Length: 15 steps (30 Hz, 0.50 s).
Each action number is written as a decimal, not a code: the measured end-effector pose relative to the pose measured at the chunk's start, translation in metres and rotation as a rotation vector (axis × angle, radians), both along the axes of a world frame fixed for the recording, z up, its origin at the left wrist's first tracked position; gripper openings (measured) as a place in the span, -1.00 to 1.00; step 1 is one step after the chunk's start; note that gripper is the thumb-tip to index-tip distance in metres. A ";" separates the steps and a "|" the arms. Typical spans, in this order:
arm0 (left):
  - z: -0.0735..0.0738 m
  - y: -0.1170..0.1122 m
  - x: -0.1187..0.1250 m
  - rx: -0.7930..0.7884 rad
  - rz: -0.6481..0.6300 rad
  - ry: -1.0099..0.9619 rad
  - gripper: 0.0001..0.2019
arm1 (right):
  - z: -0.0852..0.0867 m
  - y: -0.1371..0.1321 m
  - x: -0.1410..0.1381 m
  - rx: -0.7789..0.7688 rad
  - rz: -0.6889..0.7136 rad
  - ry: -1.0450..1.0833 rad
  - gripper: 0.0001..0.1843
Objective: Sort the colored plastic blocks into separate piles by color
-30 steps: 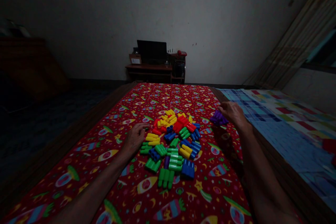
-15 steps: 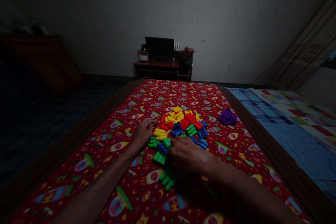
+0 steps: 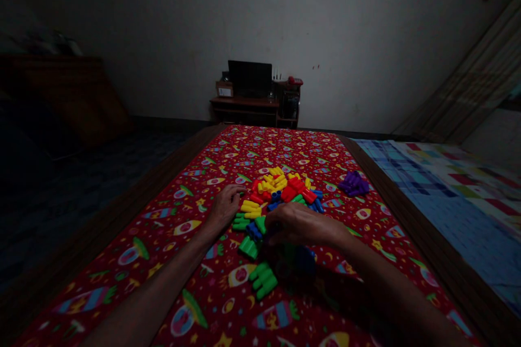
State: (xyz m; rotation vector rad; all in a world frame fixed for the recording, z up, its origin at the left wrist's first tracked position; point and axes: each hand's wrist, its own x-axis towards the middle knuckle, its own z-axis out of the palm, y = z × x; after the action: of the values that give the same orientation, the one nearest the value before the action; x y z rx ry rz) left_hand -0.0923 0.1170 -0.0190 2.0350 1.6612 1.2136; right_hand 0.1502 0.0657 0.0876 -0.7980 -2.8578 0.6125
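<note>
My left hand (image 3: 226, 206) rests on the red cloth at the left of a pile of plastic building blocks, fingers stretched toward it and slightly bent. My right hand (image 3: 299, 223) is over the near side of the pile, its fingers bent down and pressed together; what they hold is hidden in shadow. Close to its fingertips are a blue block (image 3: 254, 231) and a green block (image 3: 249, 248). Another green block (image 3: 264, 280) lies nearer me. Yellow blocks (image 3: 251, 209) sit beside my left hand, with red blocks (image 3: 293, 190) farther back.
A separate heap of purple blocks (image 3: 354, 183) is at the right. The patterned red cloth (image 3: 171, 260) covers a long surface with brown edges. Beyond it stands a desk (image 3: 244, 103) with a monitor (image 3: 250, 78). A bed with blue bedding (image 3: 439, 211) is at the right.
My right hand has lifted slightly and shifted right, uncovering more of the nearest green block. My left hand stays in place. The view has tilted a little.
</note>
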 end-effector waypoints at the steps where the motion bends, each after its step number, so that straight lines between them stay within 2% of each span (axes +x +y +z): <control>1: 0.000 0.000 0.000 -0.001 0.001 -0.002 -0.68 | 0.005 0.007 0.006 -0.005 -0.043 0.071 -0.79; 3: -0.001 0.001 0.000 -0.002 0.003 -0.004 -0.67 | 0.010 0.026 0.026 0.005 -0.196 0.219 -0.80; 6: 0.000 0.001 -0.001 -0.016 0.004 0.006 -0.66 | 0.010 0.060 0.071 0.040 -0.557 0.415 -0.77; 8: 0.000 0.001 -0.002 -0.028 0.005 0.016 -0.65 | 0.005 0.082 0.108 0.129 -0.820 0.518 -0.74; 10: 0.001 0.002 -0.003 -0.031 0.002 0.027 -0.65 | -0.004 0.097 0.145 0.264 -1.072 0.531 -0.72; 12: 0.000 0.002 -0.004 -0.023 -0.007 0.038 -0.64 | -0.015 0.107 0.177 0.346 -1.228 0.520 -0.69; 15: 0.001 0.002 -0.005 -0.019 -0.021 0.045 -0.65 | -0.031 0.112 0.207 0.350 -1.370 0.541 -0.64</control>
State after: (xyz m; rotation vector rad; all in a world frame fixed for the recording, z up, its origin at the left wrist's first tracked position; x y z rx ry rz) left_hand -0.0970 0.1194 -0.0182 2.0779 1.6611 1.1484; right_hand 0.3571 0.1778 0.0563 -1.7847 -1.3404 0.0674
